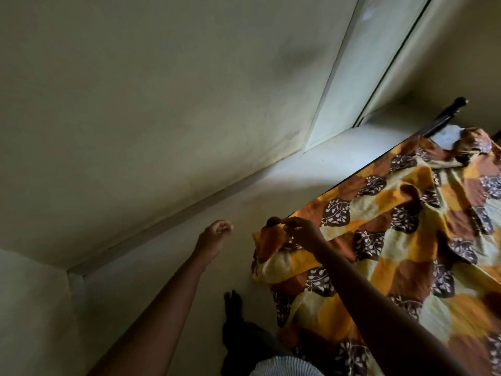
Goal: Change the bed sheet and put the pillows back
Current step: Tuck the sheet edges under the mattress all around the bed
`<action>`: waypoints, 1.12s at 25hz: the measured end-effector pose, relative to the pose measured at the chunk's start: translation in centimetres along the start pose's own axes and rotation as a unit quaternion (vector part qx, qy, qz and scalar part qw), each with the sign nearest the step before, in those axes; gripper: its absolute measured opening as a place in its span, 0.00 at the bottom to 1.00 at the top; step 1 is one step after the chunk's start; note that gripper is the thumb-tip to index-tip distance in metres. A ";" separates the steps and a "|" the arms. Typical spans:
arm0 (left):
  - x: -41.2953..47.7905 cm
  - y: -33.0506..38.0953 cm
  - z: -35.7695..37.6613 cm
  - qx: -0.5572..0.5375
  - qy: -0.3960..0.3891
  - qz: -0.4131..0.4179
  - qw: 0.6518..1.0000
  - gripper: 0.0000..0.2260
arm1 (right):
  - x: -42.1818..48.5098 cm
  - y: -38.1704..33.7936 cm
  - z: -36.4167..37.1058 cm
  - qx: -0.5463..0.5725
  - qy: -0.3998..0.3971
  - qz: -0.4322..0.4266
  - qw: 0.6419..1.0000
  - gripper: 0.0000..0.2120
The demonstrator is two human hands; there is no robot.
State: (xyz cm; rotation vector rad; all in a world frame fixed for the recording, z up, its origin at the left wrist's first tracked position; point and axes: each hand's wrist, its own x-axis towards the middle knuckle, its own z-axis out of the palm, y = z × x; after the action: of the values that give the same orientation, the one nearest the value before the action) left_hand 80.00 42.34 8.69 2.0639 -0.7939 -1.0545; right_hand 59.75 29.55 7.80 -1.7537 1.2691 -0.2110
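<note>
The bed sheet [393,240], patched in orange, brown and pale yellow with white leaf prints, lies spread and rumpled on the right. Its near-left corner hangs down in bunched folds; its far end is crumpled.

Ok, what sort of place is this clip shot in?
Probably a bedroom: a large patterned sheet spread out, a dark bedpost at its far corner, and a pale door beyond.
</note>
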 end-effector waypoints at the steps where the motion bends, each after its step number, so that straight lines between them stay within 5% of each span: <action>1: 1.8 0.8 0.2 0.017 -0.019 0.021 0.999 0.15 | 0.9 0.3 -0.2 0.026 0.019 0.018 0.999 0.11; 7: 12.0 7.1 1.7 0.110 -0.145 0.093 0.979 0.14 | 7.1 1.8 -1.5 0.160 0.152 0.207 0.953 0.15; 14: 20.4 13.1 3.2 0.191 -0.270 0.139 0.933 0.13 | 12.8 1.4 -1.2 0.154 0.229 0.397 0.876 0.39; 16: 22.6 14.9 4.5 0.229 -0.311 0.166 0.907 0.13 | 13.8 1.4 -1.4 0.181 0.240 0.434 0.849 0.36; 19: 26.2 17.7 6.7 0.290 -0.378 0.205 0.855 0.14 | 14.4 1.9 -1.2 0.206 0.269 0.487 0.805 0.15; 24: 29.8 22.7 11.9 0.373 -0.491 0.342 0.709 0.18 | 13.7 1.5 -2.3 0.208 0.337 0.485 0.779 0.10; 26: 29.6 24.3 15.5 0.400 -0.532 0.458 0.589 0.26 | 13.2 -0.2 -3.6 0.247 0.401 0.442 0.763 0.08; 28: 28.4 25.7 19.4 0.446 -0.529 0.583 0.425 0.32 | 12.3 -2.0 -4.6 0.267 0.459 0.428 0.732 0.09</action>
State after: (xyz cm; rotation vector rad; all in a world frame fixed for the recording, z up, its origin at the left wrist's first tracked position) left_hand 72.03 0.15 7.89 0.3317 -3.2775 -0.8884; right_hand 63.83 16.89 7.41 -0.3614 2.2844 -0.8617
